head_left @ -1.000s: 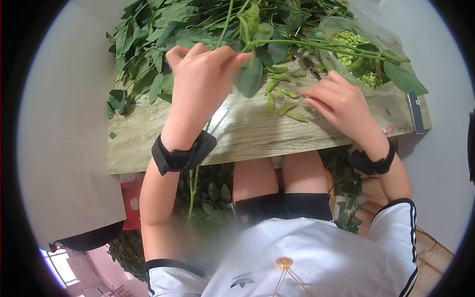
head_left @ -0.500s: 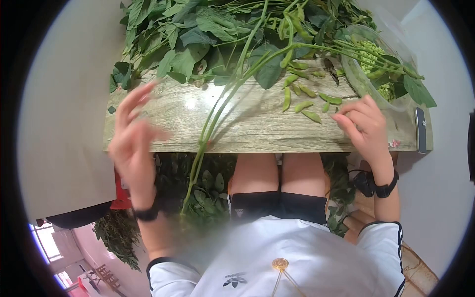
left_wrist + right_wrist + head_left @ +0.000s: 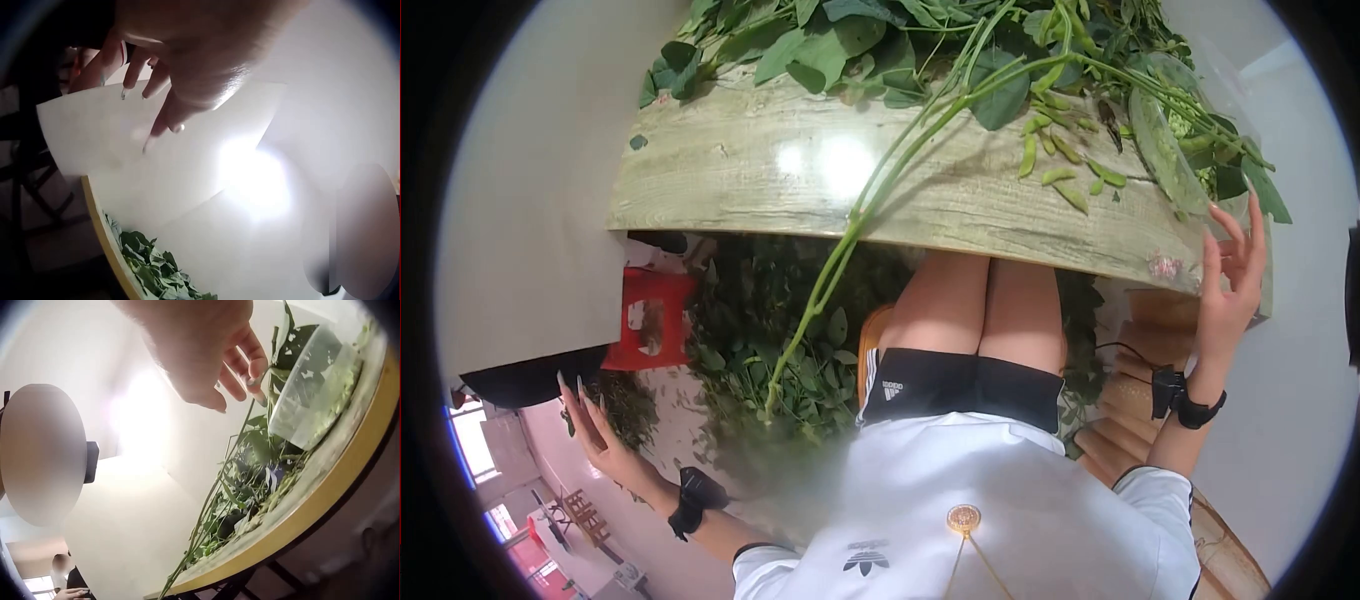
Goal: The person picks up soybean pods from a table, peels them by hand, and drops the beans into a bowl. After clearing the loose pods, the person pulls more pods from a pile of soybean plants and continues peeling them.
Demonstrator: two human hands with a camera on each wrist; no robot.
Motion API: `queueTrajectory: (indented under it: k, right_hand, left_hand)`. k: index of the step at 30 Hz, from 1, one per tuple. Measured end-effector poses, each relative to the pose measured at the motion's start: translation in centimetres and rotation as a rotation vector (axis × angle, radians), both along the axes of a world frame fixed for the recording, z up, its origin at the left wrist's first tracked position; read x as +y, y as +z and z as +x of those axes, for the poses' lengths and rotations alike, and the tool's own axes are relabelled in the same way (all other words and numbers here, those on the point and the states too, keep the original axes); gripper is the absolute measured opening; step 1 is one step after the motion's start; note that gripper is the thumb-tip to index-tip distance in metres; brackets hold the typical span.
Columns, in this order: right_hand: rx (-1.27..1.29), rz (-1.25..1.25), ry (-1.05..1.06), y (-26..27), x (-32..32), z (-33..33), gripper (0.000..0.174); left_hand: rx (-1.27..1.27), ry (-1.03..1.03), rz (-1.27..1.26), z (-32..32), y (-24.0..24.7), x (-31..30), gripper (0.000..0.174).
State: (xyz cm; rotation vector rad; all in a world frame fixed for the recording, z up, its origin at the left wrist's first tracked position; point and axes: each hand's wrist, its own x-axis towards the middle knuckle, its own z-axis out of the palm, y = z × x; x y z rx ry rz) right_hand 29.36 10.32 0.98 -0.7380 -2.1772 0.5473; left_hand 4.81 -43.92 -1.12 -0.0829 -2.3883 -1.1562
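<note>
My left hand is held out to the left, off the table, with straight, spread fingers holding nothing. In the left wrist view that hand shows in front of a white panel. My right hand is raised over the table's right corner, its fingers loosely extended beside the clear plastic tub of shelled green beans. In the right wrist view the right fingers overlap leaves by the tub. A long green bean stalk lies across the table, its cut end beyond the front edge. Loose green pods lie left of the tub.
A heap of leafy stalks covers the back of the wooden table. More leafy plants are on the floor below, near a red stool. A white wall rises at the left.
My left hand has let go of the stalk and swung out to the left. The right hand has moved right from the pods toward the tub, its fingers extending. The head view has shifted.
</note>
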Motion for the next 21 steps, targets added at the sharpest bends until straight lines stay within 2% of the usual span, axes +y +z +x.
queueTrajectory:
  k: [1, 2, 3, 7, 9, 10, 11, 13, 16, 17, 18, 19, 20, 21]
  right_hand:
    - [0.007, 0.02, -0.035, 0.4, 0.1, 0.7, 0.062]
    - [0.034, 0.036, -0.028, 0.7, 0.0, 1.3, 0.057]
    - [0.028, 0.041, -0.037, 0.9, -0.1, 2.1, 0.057]
    - [-0.041, 0.026, -0.119, 1.9, -1.2, 5.1, 0.05]
    - [0.055, 0.04, -0.069, 1.3, -1.5, 5.5, 0.045]
    - [0.058, 0.042, -0.06, 1.2, -1.8, 5.5, 0.045]
    - [0.022, -0.059, -0.066, 1.0, -2.2, 5.7, 0.039]
    - [-0.034, -0.174, -0.045, 0.4, -3.1, 4.8, 0.033]
    - [-0.325, -0.403, 0.069, 0.4, -5.5, -0.1, 0.021]
    - [-0.34, -0.436, 0.198, -0.4, -6.8, -2.0, 0.022]
    - [-0.458, -0.476, 0.332, 0.0, -8.9, -4.5, 0.021]
    - [-0.521, -0.552, 0.535, -0.7, -9.8, -6.2, 0.022]
    - [-0.544, -0.466, 0.727, -1.8, -10.5, -7.6, 0.021]
    - [-0.601, -0.437, 0.805, -2.1, -10.8, -8.8, 0.023]
  left_hand:
    - [0.004, 0.024, 0.042, 0.0, -0.5, -0.1, 0.043]
    - [0.047, -0.092, 0.056, -0.6, -2.1, -2.1, 0.041]
    - [0.04, -0.101, 0.061, -0.7, -2.6, -2.1, 0.041]
    - [0.029, -0.197, 0.132, -1.4, -3.2, 0.2, 0.036]
    - [-0.133, -0.261, 0.091, -1.7, -3.6, 1.5, 0.029]
    - [-0.255, -0.364, -0.025, -1.4, -3.2, 2.2, 0.024]
    - [-0.451, -0.447, 0.046, -1.1, -3.3, 2.8, 0.026]
    - [-0.654, -0.561, -0.095, -0.7, -4.1, 2.7, 0.029]
    - [-0.657, -0.738, -0.102, 0.2, -5.8, 3.6, 0.038]
    - [-0.676, -0.762, -0.073, 0.5, -6.3, 3.9, 0.037]
    - [-0.67, -0.768, -0.085, 0.9, -6.6, 4.4, 0.036]
    - [-0.662, -0.781, -0.099, 1.1, -6.8, 5.0, 0.035]
    - [-0.611, -0.797, -0.119, 1.1, -7.1, 5.6, 0.035]
    - [-0.605, -0.808, -0.113, 1.0, -7.1, 6.3, 0.035]
